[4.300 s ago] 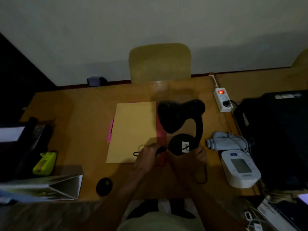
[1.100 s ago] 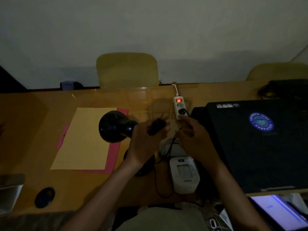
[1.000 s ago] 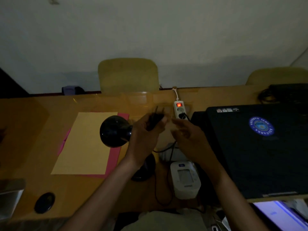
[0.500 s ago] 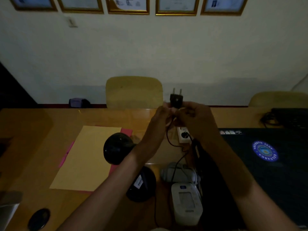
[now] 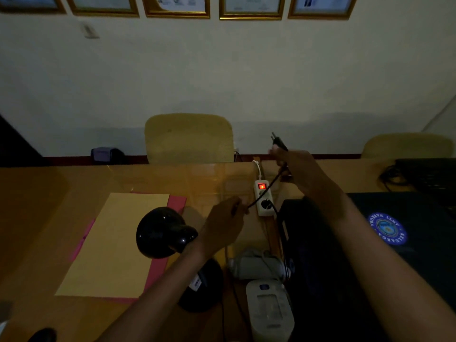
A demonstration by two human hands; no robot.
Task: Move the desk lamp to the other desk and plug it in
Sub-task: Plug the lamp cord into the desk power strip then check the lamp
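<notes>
The room is dim and many details are hard to read. The black desk lamp (image 5: 170, 239) stands on the wooden worktop (image 5: 49, 206), to the left of the white power strip (image 5: 264, 201) and nearer to the person. Its round shade points left over a yellow sheet (image 5: 116, 243) that lies on a pink folder (image 5: 176, 201). The left forearm crosses in front of the lamp, so the neck is hidden and only part of the round base shows.

The left hand (image 5: 223, 228) is just left of the power strip, fingers closed in a pinch on the black cord (image 5: 262, 195). From there the cord goes up, across the strip, to the right hand (image 5: 296, 169), which is above and a little right of the strip. The right hand is closed around the cord just below the plug (image 5: 278, 141). The plug is in the air with its two pins pointing upward, away from the strip. It is blurred.

The strip's switch glows red, and another dark plug already sits in its near socket. Right of the strip lies a large dark case (image 5: 345, 243) with a round blue emblem whose writing I cannot read. In front of the strip, towards the person, there is a grey rolled cuff (image 5: 256, 266) and a white monitor device (image 5: 270, 309), cut off by the bottom edge. Behind the strip a yellow chair (image 5: 188, 138) stands at the wall.
</notes>
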